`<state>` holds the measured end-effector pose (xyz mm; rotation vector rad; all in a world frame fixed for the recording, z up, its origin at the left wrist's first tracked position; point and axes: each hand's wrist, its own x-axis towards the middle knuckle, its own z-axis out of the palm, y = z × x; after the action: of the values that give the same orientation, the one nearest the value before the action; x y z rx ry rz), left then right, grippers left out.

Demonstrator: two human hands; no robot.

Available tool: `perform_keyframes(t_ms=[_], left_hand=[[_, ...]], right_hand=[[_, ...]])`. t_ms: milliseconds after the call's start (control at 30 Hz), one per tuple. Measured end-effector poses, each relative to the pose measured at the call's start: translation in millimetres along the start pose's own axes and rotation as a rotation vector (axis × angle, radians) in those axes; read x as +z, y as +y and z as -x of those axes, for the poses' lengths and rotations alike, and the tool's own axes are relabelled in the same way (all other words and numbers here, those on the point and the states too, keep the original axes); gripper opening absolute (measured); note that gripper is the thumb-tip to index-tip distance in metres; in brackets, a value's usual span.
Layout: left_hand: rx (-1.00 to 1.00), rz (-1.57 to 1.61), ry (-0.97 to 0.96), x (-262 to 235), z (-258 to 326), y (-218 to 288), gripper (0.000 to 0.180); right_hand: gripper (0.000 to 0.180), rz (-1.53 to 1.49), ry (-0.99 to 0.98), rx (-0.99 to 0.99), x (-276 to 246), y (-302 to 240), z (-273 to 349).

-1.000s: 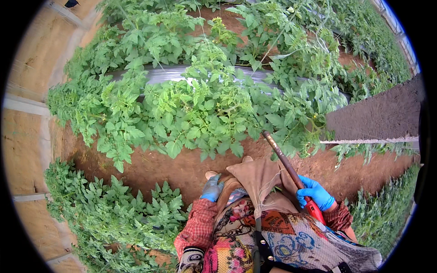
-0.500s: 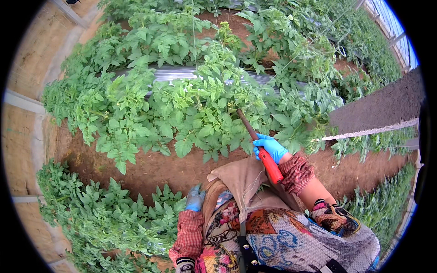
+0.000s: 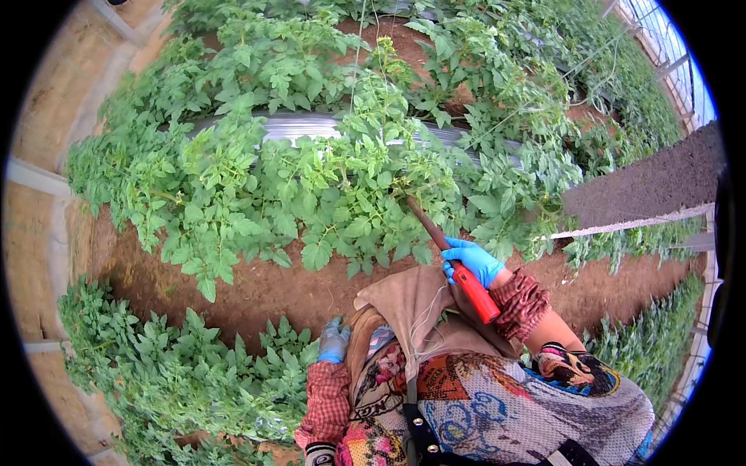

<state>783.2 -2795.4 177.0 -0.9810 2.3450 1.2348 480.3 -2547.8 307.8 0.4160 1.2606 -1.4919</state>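
My right hand, in a blue glove, is closed around a red-handled rod with a slim brown shaft. The shaft points forward and left, and its far tip reaches into the leaves of a tomato plant. My left hand, also in a blue glove, hangs low at my left side beside a curved brown edge at my waist. Its fingers look loosely stretched, with nothing visible in them. A tan cloth spreads across my front below the rod, with thin strings over it.
Leafy rows stand ahead and behind, with a bare soil path between. Silvery plastic film shows under the front row. A thick grey slab-like beam juts in at right. Hanging strings drop into the plants; a wall runs at left.
My right hand and the rod have shifted slightly right and toward me, with the tip still among the leaves. A hanging string has swung right. My left hand is nearly still.
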Motion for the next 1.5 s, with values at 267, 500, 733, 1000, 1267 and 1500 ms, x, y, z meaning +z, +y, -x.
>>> perform_keyframes(t_ms=[267,500,733,1000,1267,1500], left_hand=[[-0.001,-0.048,-0.028,-8,-3,20,0.043],[-0.036,-0.077,-0.046,-5,-3,18,0.044],[-0.07,-0.115,-0.083,-11,1,24,0.045],[-0.018,-0.104,-0.076,-14,6,20,0.046],[-0.051,-0.102,-0.052,-19,15,7,0.044],[-0.035,-0.093,-0.039,-19,21,4,0.044]], right_hand=[[0.04,-0.017,0.049,-0.042,4,-5,-17],[0.041,-0.037,0.049,-0.057,8,1,-5],[0.045,-0.096,0.074,-0.023,18,9,2],[0.048,-0.083,0.1,-0.108,13,13,-20],[0.045,-0.037,0.08,-0.006,19,27,-5],[0.046,-0.058,0.094,-0.015,16,29,-37]])
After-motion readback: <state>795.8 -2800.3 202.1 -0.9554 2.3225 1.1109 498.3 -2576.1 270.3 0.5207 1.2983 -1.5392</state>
